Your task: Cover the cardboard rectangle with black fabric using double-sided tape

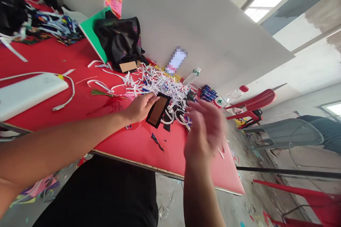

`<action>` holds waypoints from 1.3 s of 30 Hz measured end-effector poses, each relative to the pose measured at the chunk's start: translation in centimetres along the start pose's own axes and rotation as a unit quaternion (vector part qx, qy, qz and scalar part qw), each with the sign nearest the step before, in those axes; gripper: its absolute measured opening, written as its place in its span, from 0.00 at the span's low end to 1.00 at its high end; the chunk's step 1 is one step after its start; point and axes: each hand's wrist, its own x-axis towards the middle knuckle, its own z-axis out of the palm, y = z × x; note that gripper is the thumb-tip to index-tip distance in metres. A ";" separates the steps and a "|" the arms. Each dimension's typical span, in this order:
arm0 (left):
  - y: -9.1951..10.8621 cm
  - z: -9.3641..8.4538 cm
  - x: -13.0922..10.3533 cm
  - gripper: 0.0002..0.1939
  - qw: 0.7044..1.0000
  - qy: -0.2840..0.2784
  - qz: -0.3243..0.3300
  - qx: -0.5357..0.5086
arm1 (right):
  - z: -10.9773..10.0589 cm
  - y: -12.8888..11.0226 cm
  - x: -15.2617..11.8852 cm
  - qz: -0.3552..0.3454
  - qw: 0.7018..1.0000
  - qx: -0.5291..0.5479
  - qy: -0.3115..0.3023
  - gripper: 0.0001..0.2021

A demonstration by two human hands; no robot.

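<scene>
My left hand (144,105) grips a brown cardboard rectangle with black edging (158,110) by its upper left side, thumb on top. The piece is tilted just above the red table. To the right, my right hand (205,124) is raised over the table, apart from the cardboard and blurred by motion. Its thumb and fingers look spread, and I see nothing between them. Beyond both hands spreads a pile of white strips (162,83) with blue bits in it. Small black scraps (157,142) lie near the table's front edge.
On the red table (138,152) are a white box-shaped device (32,94) with a cable, dark shiny fabric (119,39) against a green board (93,32), and a phone (176,60) leaning on a grey panel. Stacked blue packets (208,93) sit right. Red chairs (255,104) stand beyond.
</scene>
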 end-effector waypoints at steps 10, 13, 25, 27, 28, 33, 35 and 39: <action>0.1 -0.1 -0.4 0.22 0.999 -0.035 -0.002 0.028 | 3.7 2.6 5.9 0.037 0.976 0.211 -0.036 0.33; -0.1 0.0 -0.4 0.23 0.997 -0.074 -0.020 0.016 | 3.8 3.3 5.9 0.027 0.973 0.227 0.037 0.34; 0.4 0.3 0.0 0.25 0.991 -0.123 -0.036 0.040 | 5.7 5.5 5.4 0.067 0.918 0.378 0.097 0.28; 0.4 0.2 -0.1 0.24 0.987 -0.144 -0.033 0.057 | 5.6 5.3 5.5 0.071 0.910 0.399 0.087 0.23; 0.4 0.2 -0.2 0.23 0.985 -0.157 -0.031 0.065 | 5.5 5.2 5.6 0.074 0.907 0.405 0.085 0.22; 0.3 0.1 -0.4 0.21 0.977 -0.193 -0.031 0.081 | 5.2 5.2 5.9 0.112 0.888 0.442 0.068 0.22; 0.3 0.0 -0.5 0.21 0.976 -0.202 -0.034 0.079 | 5.2 5.3 5.8 0.110 0.890 0.437 0.068 0.23; 0.6 0.1 -0.6 0.21 0.972 -0.224 -0.055 0.046 | 5.0 5.2 5.5 0.056 0.928 0.362 0.073 0.25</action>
